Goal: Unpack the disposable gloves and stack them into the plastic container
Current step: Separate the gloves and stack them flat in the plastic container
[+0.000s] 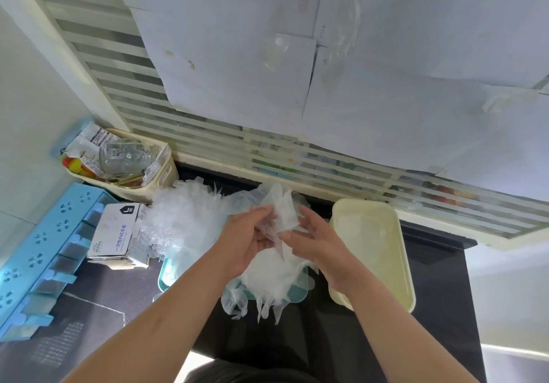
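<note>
Both hands meet at centre. The left hand (252,241) and right hand (319,241) each pinch one clear glove (282,211) above a teal container (165,275). Stacked gloves (267,281) overhang its 6 o'clock edge. A cream container (407,263) sits just beside it at 3 o'clock, and bare dark surface (326,341) lies at 6.

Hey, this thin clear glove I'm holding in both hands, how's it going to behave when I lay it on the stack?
Probably very floppy: the glove crumples between the left hand and right hand. Likely light and perhaps slippery, since the stacked gloves look glossy and droop limply over the teal container rim.
</note>
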A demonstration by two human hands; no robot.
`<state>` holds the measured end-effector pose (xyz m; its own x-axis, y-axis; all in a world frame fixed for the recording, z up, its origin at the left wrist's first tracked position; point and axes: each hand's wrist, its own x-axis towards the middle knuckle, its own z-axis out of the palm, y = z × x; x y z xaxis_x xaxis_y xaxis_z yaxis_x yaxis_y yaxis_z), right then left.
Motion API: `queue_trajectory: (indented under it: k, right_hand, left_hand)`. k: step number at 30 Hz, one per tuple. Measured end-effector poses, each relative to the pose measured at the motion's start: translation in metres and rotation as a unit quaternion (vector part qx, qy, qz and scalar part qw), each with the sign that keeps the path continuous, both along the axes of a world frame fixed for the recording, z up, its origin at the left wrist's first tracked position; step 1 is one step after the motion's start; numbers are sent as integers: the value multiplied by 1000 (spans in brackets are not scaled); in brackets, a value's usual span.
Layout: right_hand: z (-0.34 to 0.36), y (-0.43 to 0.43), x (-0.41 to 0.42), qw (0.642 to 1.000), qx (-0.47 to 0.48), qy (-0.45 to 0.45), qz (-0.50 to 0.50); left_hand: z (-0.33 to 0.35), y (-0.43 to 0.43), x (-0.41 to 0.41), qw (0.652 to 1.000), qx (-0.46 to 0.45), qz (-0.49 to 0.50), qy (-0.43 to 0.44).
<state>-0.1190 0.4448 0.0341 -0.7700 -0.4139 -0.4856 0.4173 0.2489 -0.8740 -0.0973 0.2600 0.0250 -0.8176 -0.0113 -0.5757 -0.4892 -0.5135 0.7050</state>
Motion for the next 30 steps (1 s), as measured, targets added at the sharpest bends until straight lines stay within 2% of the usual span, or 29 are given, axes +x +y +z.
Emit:
queue_trajectory:
  k: [2,4,7,10,12,14,16,19,20,22,24,25,26,28,30]
  right_hand:
    - [4,1,0,999,-21,28,13]
    - [6,1,-1,997,-42,11,-59]
    - [4,6,0,982,-59,-57,-170]
    - [0,14,6,977,-58,-94,-180]
    - [-1,18,9,972,-72,-117,-189]
    - [0,25,9,957,-118,-161,-211]
    - [7,32,10,948,-172,-186,-191]
    - [7,35,16,986,-125,-70,-83]
    - [5,33,17,991,-89,-45,-88]
    - [-2,32,15,980,-35,-43,-192]
    - [-7,40,10,959,4,-51,-280]
    - [-7,47,8,954,32,-40,-296]
    - [-7,55,5,953,69,-17,-296]
    - [-8,74,4,951,160,48,-261]
    - [-9,88,5,947,215,80,-223]
  left_hand:
    - [1,1,7,998,2,-62,21]
    - [-1,3,11,996,1,-89,25]
    - [-4,4,12,997,-7,-73,2]
    - [-7,4,10,997,-30,-77,-7]
    - [-9,6,8,998,4,-52,-18]
    - [-10,11,7,999,32,-34,-22]
    - [-11,18,8,999,49,-13,-11]
    - [-16,32,12,997,81,13,10]
    - [-17,36,13,996,84,7,18]
    - [-23,43,15,997,79,-12,21]
    - [-29,46,18,999,8,-46,6]
    - [-33,46,19,994,-78,-80,-4]
    - [-38,45,20,975,-186,-124,-12]
    - [-50,44,21,899,-394,-191,-20]
    - [-60,48,20,834,-501,-231,16]
